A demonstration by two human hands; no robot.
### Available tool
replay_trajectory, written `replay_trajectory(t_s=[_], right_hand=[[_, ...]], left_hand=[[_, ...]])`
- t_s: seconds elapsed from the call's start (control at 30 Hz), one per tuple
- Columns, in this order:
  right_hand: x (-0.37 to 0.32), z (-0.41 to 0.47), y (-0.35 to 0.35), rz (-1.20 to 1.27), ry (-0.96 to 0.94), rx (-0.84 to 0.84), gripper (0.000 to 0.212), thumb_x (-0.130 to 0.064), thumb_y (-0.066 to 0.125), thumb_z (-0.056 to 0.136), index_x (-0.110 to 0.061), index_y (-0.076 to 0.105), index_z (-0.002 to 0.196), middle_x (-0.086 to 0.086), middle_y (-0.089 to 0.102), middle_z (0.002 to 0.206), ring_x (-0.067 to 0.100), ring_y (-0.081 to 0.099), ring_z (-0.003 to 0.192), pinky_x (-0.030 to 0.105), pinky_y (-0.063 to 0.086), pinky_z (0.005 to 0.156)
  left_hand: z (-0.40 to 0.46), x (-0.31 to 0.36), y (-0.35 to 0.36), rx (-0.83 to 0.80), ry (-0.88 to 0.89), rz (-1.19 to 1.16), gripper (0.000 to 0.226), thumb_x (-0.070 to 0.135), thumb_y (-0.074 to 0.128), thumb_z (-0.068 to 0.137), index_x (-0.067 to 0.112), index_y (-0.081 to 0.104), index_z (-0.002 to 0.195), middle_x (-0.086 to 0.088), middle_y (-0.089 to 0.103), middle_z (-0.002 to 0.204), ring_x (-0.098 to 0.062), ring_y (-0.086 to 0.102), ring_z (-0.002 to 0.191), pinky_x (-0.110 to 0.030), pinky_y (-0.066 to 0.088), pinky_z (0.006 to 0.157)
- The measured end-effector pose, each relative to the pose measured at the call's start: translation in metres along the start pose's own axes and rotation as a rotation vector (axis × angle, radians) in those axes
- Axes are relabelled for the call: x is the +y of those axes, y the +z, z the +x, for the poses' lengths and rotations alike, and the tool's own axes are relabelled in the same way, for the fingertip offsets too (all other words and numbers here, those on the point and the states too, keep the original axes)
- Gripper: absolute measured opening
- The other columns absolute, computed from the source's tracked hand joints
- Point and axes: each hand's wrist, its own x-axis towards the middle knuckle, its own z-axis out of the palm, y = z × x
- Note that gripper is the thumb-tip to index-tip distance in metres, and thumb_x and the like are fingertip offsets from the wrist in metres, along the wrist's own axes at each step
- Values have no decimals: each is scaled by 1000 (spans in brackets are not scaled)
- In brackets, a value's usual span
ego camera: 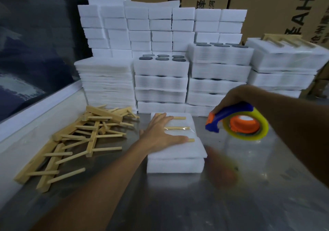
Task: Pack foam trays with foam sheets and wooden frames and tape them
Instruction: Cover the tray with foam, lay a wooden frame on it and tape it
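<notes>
Two cartons (277,8) (print "AH4") behind; right hand (231,99) grips tape dispenser (236,122).

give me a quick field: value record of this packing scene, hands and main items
left hand: pressing flat on the wooden frame atop the foam tray
right hand: gripping the tape dispenser, held above the table to the right of the tray
tape: clear strip visible across the frame's middle dowel
loose frames: pile of wooden frames left of the tray
background: stacked foam trays, some showing dark discs
surface: metal table
</notes>
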Motion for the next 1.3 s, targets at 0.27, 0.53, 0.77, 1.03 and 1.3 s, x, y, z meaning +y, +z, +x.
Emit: replay_trajectory(t_s=[0.27,0.53,0.77,1.03,1.3], right_hand=[[63,-9,22,915,-55,89,51,-61,63,87,-10,67,89,10,71,68,23,66,50,31,54,57],[62,15,98,1607,-25,-115,38,-38,70,89,-3,75,77,11,74,72,27,71,54,41,58,46],[75,21,108,1623,38,55,52,-54,51,98,-7,73,90,13,73,66,29,71,54,37,57,44],[92,14,105,1222,130,307,62,-49,80,77,-9,57,118,16,64,111,29,62,90,39,58,72],[88,20,109,838,156,522,74,-57,72,83,3,53,122,18,58,105,30,57,94,41,52,89]], left_hand=[[-3,3,-2,-14,-15,7,117,89,62,45,42,31,147,21,10,160,-4,3,148,-56,12,118],[-3,2,-1,-13,-8,-18,122,91,60,38,43,31,147,22,10,160,-1,2,148,-54,12,119],[-2,3,-1,-7,-4,-13,120,91,61,38,44,32,145,25,11,158,0,4,147,-54,14,118],[-3,3,-1,-13,-8,-15,123,91,60,38,43,30,147,25,9,159,0,2,147,-54,13,118],[-4,3,-1,-10,-7,-25,123,91,60,37,43,30,147,23,8,160,-2,3,148,-55,14,118]])
